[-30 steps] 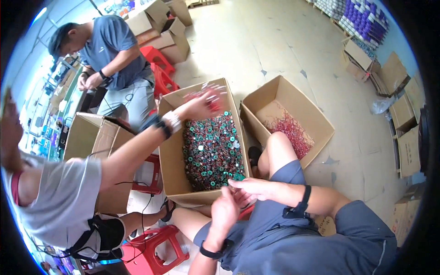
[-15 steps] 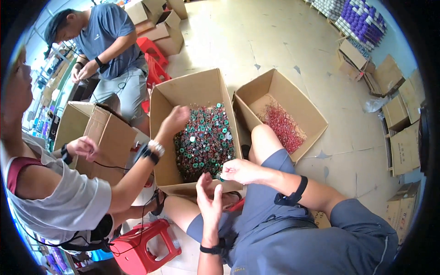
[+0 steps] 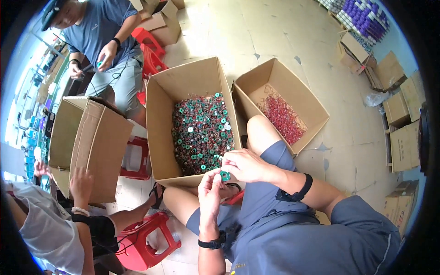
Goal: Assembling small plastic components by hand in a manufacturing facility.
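Observation:
Both my hands meet over the near edge of a large cardboard box [image 3: 161, 110] with a heap of small parts [image 3: 201, 137], green, red and white among them. Between my fingertips is a small green ring-shaped part [image 3: 224, 176]. My right hand [image 3: 245, 166] pinches it from above, fingers closed. My left hand [image 3: 210, 190] has its thumb and fingers closed at the part's left edge. The finer details of the part are too small to make out.
To the right, a smaller cardboard box [image 3: 314, 114] holds thin red pieces [image 3: 284, 120]. Near left, a co-worker touches another cardboard box [image 3: 103, 151] beside a red stool [image 3: 149, 243]. Farther back, a second person [image 3: 101, 32] handles a small green part.
My left hand has closed from spread fingers and met my right hand at the green part. The near co-worker's arm has left the large box and gone to the left-hand box.

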`<control>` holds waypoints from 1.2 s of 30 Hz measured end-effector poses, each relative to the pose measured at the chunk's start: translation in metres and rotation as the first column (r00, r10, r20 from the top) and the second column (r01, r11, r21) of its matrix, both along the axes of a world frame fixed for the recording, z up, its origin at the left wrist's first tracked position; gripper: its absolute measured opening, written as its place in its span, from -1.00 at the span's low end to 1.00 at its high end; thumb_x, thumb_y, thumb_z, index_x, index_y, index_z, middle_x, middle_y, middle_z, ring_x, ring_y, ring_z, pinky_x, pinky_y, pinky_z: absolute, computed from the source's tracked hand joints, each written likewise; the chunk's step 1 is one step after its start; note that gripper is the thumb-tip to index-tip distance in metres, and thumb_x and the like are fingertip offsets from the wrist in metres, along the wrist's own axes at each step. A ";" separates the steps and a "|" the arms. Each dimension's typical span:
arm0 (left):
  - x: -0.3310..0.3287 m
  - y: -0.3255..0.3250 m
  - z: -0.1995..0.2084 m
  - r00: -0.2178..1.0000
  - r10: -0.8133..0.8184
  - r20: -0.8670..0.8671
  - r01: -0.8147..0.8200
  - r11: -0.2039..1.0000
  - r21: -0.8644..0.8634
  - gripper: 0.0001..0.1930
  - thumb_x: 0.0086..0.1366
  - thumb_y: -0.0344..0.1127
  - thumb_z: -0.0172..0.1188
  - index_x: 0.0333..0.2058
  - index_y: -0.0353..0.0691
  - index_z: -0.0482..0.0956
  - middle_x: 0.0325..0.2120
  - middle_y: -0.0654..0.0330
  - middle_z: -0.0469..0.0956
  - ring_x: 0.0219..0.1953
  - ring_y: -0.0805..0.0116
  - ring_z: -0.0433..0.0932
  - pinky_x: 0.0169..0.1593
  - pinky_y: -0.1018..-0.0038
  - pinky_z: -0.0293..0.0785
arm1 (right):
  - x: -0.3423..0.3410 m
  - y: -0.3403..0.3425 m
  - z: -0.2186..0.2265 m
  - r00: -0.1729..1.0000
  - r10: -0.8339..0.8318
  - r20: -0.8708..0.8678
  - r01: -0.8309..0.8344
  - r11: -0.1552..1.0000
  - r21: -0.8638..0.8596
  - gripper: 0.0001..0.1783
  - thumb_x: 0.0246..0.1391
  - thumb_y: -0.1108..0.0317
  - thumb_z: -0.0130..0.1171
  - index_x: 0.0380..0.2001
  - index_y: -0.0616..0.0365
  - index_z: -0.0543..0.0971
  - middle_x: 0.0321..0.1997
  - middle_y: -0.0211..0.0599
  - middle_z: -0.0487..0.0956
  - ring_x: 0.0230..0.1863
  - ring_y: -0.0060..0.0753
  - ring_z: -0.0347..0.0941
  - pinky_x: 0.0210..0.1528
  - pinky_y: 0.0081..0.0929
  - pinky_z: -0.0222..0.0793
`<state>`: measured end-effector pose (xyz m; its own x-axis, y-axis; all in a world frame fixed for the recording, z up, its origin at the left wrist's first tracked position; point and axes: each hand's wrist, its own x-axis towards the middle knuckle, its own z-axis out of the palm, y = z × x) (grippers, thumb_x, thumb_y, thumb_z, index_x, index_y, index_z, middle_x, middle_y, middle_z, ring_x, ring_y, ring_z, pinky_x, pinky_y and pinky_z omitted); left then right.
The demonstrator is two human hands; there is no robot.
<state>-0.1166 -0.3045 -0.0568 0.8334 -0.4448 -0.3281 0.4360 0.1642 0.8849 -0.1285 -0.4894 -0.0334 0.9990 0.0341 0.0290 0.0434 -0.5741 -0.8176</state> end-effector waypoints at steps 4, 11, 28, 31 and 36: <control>-0.004 -0.002 -0.023 0.968 0.007 0.251 -0.032 0.995 0.098 -0.63 0.22 -0.51 0.35 0.00 -0.32 0.51 -0.23 0.25 0.58 -0.24 0.59 0.51 -0.18 0.61 0.49 | -0.001 0.006 -0.004 0.992 -0.060 -0.107 0.058 0.998 -0.026 -0.72 0.19 0.18 0.13 -0.38 0.21 0.58 -0.40 -0.06 0.64 -0.29 0.01 0.61 -0.22 -0.10 0.47; 0.000 -0.011 -0.009 0.713 -0.103 0.693 -0.260 0.880 0.398 -0.63 0.11 -0.46 0.40 -0.08 -0.34 0.58 -0.21 0.02 0.61 -0.20 0.16 0.62 -0.10 0.36 0.55 | -0.001 0.002 -0.011 0.977 -0.090 -0.195 0.100 0.994 0.042 -0.72 0.20 0.17 0.13 -0.36 0.21 0.56 -0.35 -0.04 0.63 -0.23 0.05 0.58 -0.19 -0.08 0.45; 0.000 0.000 0.001 0.531 -0.192 0.826 -0.392 0.808 0.439 -0.66 0.06 -0.47 0.35 -0.13 -0.30 0.57 -0.27 -0.01 0.59 -0.22 -0.01 0.59 -0.11 0.24 0.54 | -0.002 0.028 0.015 0.979 0.023 0.204 0.015 0.983 -0.182 -0.88 0.14 0.40 0.08 -0.41 0.22 0.41 -0.45 -0.01 0.46 -0.38 0.16 0.46 -0.32 -0.01 0.38; 0.000 0.003 0.008 0.530 -0.180 0.829 -0.381 0.822 0.423 -0.67 0.09 -0.46 0.33 -0.13 -0.31 0.57 -0.27 -0.02 0.60 -0.21 -0.01 0.59 -0.10 0.25 0.54 | -0.001 0.023 0.017 0.996 -0.041 0.080 0.044 0.998 -0.036 -0.88 0.12 0.41 0.09 -0.46 0.21 0.44 -0.45 -0.04 0.47 -0.37 0.12 0.48 -0.32 -0.02 0.39; -0.001 0.000 0.003 0.450 -0.165 0.878 -0.433 0.819 0.376 -0.68 0.08 -0.44 0.35 -0.15 -0.30 0.59 -0.30 -0.01 0.60 -0.26 -0.02 0.60 -0.16 0.26 0.55 | -0.005 0.022 0.006 0.993 -0.020 0.119 0.028 0.998 -0.064 -0.86 0.14 0.29 0.11 -0.43 0.10 0.48 -0.42 -0.15 0.51 -0.39 0.04 0.53 -0.37 -0.06 0.45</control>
